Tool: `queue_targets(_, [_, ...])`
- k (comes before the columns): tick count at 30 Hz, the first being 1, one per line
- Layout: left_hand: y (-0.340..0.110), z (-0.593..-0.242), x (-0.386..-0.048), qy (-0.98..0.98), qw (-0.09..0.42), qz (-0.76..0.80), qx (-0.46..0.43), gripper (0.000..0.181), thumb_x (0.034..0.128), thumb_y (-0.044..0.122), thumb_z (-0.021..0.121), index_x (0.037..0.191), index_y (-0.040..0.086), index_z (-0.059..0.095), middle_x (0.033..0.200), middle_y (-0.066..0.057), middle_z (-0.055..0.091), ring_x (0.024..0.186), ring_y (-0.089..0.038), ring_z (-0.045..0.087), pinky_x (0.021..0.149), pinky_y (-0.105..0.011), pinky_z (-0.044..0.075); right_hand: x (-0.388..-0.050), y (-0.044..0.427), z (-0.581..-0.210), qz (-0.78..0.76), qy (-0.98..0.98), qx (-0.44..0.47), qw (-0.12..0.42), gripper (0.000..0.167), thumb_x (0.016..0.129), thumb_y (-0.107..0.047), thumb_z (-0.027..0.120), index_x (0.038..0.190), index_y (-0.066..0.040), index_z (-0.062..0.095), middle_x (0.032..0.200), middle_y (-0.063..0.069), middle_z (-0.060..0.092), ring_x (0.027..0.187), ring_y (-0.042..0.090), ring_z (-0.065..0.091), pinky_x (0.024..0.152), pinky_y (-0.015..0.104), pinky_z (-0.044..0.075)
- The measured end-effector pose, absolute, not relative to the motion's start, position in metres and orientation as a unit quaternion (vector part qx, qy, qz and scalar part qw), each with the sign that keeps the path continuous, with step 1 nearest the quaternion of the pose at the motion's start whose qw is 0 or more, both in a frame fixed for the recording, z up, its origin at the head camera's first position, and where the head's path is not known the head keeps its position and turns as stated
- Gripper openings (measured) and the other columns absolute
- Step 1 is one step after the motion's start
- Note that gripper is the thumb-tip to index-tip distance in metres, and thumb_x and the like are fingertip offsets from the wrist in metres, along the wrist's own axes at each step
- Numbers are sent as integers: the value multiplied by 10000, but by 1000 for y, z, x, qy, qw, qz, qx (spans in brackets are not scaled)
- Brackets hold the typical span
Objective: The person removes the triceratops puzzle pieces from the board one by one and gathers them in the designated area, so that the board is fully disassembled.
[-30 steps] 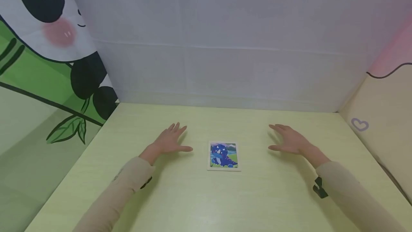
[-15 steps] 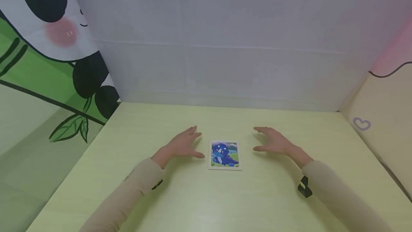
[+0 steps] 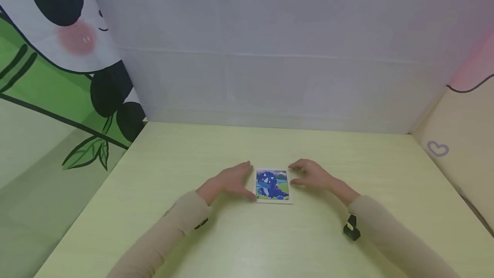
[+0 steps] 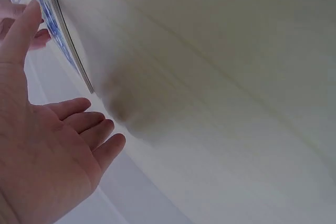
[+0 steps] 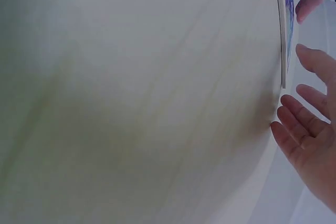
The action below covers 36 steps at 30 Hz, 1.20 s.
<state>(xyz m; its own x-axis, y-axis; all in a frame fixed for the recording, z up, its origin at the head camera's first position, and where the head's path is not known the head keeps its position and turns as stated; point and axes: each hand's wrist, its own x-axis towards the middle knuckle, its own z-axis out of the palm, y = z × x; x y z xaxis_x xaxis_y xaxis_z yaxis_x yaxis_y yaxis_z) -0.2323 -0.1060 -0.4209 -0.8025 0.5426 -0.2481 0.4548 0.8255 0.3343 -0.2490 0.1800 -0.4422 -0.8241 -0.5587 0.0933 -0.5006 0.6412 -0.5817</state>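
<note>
A small flat picture puzzle [image 3: 272, 185] with a white border and a blue dinosaur lies on the pale table. On its left side is my left hand [image 3: 231, 180], thumb near the lower left corner and fingers by the upper left. My right hand [image 3: 313, 174] is just off the right edge, thumb and fingers spread apart. In the left wrist view the fingers of the left hand [image 4: 47, 145] are extended beside the board's edge [image 4: 68, 40]. The right wrist view has the right hand [image 5: 312, 124] with relaxed fingers near the board. Neither hand grips it.
The pale wooden table [image 3: 247, 243] extends around the board. A white cloth wall [image 3: 270, 55] stands behind it. A panda-printed panel [image 3: 69, 55] borders the left, and a beige panel with a heart [image 3: 438, 149] borders the right.
Both hands have moved inward from the sides to the board's left and right edges. The board stays in its place on the table.
</note>
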Motion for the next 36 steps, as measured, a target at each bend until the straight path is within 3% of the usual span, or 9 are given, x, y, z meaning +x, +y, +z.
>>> queue_targets(9, [-95,-426,-233,946,168,101,259,1093,616,609,717,1415,17,263,1475,-159,227,1357,-267,215,1088,-395,240,-249,167,-438,-326,894,-304,50,401,752,-156,727,1080,44,613,985,106,620,915,240,564,800,375,486])
queue_targets(18, [-95,-424,-231,944,184,87,261,1088,637,595,714,1432,36,226,1498,-122,174,1376,-240,152,1099,-376,213,-249,156,-436,-312,903,-288,59,367,726,-164,754,1025,20,644,891,51,572,830,168,513,745,284,454])
queue_targets(36, [-96,-423,-235,941,202,94,257,1072,643,558,734,1438,56,220,1504,-104,162,1380,-239,134,1102,-389,203,-250,151,-437,-282,922,-259,52,291,724,-167,759,964,-23,679,864,24,584,780,146,489,702,272,434])
